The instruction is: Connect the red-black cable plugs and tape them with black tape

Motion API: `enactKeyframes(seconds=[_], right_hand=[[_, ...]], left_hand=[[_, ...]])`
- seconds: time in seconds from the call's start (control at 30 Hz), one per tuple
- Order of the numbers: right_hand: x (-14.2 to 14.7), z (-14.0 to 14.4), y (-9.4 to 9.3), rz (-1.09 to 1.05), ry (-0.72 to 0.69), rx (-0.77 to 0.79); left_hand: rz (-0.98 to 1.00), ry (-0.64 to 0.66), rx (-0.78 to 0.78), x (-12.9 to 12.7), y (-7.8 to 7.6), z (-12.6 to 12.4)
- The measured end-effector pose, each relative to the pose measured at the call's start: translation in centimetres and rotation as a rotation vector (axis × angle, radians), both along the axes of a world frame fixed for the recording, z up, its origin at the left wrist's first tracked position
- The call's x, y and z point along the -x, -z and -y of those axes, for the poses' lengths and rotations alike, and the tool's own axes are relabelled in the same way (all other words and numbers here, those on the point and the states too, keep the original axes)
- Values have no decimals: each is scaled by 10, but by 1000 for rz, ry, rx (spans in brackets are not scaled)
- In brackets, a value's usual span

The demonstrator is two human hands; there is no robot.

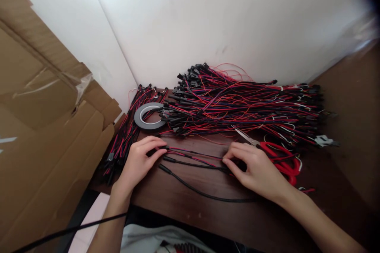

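Cardboard box (pixel 44 126) stands at the far left of the wire heap. Dark desk (pixel 208 213) carries everything. Wire heap (pixel 237 106): red-black leads with black connectors, piled against the wall. Red-handled scissors (pixel 279 156) lie at the heap's near right edge; tape roll (pixel 148 116) sits at its left end.

Loose wire strands (pixel 192 158) lie just in front of the heap. Left hand (pixel 139 162) has fingertips pressed on their connector end; right hand (pixel 255 168) pinches the other end.

Judgement: strands are light, limp, springy and prone to tangle; best taken at the stiff connectors.
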State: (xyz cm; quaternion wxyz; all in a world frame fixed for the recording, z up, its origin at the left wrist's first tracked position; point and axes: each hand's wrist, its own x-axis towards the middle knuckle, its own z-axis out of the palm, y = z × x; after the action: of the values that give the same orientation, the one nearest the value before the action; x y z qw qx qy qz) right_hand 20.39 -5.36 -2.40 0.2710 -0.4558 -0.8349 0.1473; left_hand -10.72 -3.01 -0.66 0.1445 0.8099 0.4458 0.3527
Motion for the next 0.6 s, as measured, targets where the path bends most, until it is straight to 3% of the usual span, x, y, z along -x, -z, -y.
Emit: enactKeyframes(seconds=[0.6], right_hand=[[4,6,-9,29,-49,21]], left_hand=[[-7,-8,-5,-1,3,1]])
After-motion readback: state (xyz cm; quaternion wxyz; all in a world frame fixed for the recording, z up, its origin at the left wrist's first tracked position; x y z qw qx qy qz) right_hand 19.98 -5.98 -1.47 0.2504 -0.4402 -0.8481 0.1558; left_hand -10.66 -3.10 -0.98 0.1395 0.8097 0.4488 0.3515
